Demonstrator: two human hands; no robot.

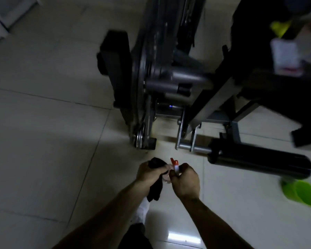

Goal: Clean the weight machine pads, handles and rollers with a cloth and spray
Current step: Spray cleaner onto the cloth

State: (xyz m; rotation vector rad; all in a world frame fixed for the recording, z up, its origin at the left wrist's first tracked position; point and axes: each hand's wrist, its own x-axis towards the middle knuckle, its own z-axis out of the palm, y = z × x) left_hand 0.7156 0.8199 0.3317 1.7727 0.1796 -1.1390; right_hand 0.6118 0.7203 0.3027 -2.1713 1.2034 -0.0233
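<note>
- Hands were held close together above the tiled floor (43,123), near the bottom centre of a dim, blurred view.
- Gripped in the left hand (150,174) was a black cloth (155,190), its end hanging below the fist.
- Fingers of the right hand (186,181) were curled round a small spray bottle (175,166) with a red and white nozzle, touching the left hand.
- Just beyond stood the weight machine (160,78), its black foam roller (258,163) lying to the right.
- Beside the roller, a green bucket (302,193) sat on the floor.
</note>
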